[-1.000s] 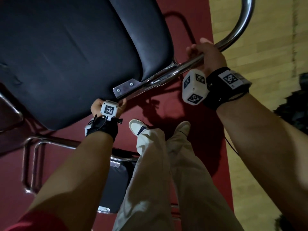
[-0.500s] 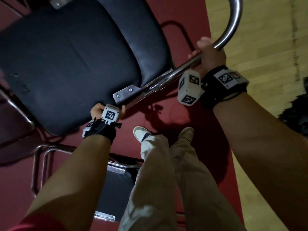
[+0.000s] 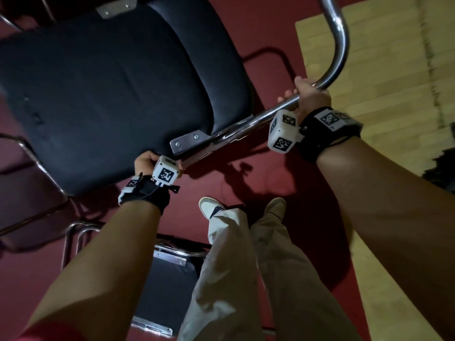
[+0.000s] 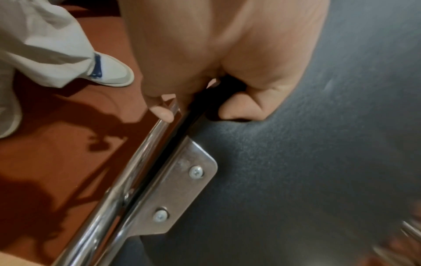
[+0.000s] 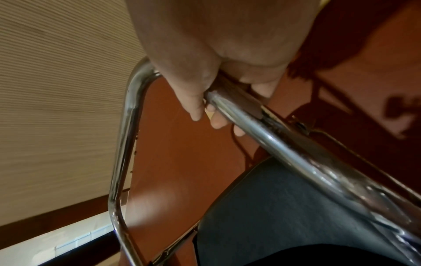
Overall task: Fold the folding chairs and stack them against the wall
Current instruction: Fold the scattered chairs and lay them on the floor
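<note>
A folding chair with a black padded seat point(image 3: 110, 94) and a chrome tube frame point(image 3: 337, 45) is held up off the red floor, folded flat. My left hand point(image 3: 145, 162) grips the near edge of the seat beside a screwed metal bracket point(image 3: 189, 141); in the left wrist view the left hand point(image 4: 205, 100) has fingers curled over the seat edge and tube point(image 4: 136, 171). My right hand point(image 3: 307, 94) is wrapped round the chrome tube near its bend; the right hand point(image 5: 205, 100) shows the same hold on the chair frame point(image 5: 284, 149).
Another folded chair point(image 3: 167, 286) lies on the red floor at my lower left, its chrome legs point(image 3: 73, 232) beside it. My feet point(image 3: 214, 207) stand under the held chair. A pale wooden floor point(image 3: 394, 70) lies to the right, with a dark object point(image 3: 440, 168) at the edge.
The held chair has swung further away and up in view, its seat bracket moving right; both hands keep their hold and have shifted slightly with it.
</note>
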### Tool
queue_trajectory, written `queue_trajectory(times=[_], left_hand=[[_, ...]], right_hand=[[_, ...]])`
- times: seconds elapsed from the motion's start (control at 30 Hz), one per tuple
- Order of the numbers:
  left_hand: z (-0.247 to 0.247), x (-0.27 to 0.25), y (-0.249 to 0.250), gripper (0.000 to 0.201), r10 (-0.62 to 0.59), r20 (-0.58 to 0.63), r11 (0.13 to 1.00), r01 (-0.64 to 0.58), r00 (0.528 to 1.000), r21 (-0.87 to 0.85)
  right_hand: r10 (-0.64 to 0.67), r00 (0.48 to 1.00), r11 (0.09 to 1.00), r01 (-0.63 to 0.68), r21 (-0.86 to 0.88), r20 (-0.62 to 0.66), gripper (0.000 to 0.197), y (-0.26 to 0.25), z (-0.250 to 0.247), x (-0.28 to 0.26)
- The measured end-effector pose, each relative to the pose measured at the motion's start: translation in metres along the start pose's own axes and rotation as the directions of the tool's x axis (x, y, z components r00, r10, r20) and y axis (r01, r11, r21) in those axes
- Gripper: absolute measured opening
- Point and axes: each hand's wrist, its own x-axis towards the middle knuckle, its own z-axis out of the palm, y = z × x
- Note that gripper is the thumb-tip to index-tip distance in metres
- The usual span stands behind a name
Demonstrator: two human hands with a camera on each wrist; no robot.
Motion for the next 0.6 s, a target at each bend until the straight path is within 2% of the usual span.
queue_trajectory(times=[0.03,0.1,0.23,0.3,0.4,0.5,0.6], left_hand=[[0.005,-0.012,-0.001,0.051,0.011,0.035,1.000,-0.012,0.999,0.029],[0.021,-0.035,-0.001,0.021,0.096,0.044,0.995,-0.096,0.994,-0.001],[0.048,-0.068,-0.002,0.020,0.223,0.058,0.974,-0.224,0.973,0.016],[0.058,-0.080,0.001,0.018,0.246,0.081,0.963,-0.252,0.966,0.090],[0.078,-0.093,0.000,0.013,0.240,0.119,0.945,-0.260,0.963,0.197],[0.093,-0.098,-0.002,0.010,0.264,0.141,0.928,-0.291,0.954,0.231],[0.104,-0.106,-0.006,0.012,0.320,0.124,0.895,-0.342,0.939,0.287]], right_hand=[[0.009,1.000,1.000,-0.009,0.013,-0.015,0.036,-0.003,-0.006,0.003],[0.017,0.999,0.999,-0.015,0.032,-0.049,0.043,-0.009,-0.018,0.008],[0.032,0.996,0.997,-0.026,0.079,-0.080,0.067,-0.022,-0.046,0.023],[0.119,0.990,0.988,-0.110,0.107,-0.079,0.054,-0.025,-0.059,0.028],[0.140,0.978,0.990,-0.139,0.019,-0.154,0.014,-0.029,-0.076,0.033],[0.064,0.980,0.981,-0.096,-0.167,-0.186,0.018,-0.035,-0.089,0.040],[0.017,0.984,0.987,-0.044,-0.153,-0.175,0.018,-0.041,-0.095,0.035]])
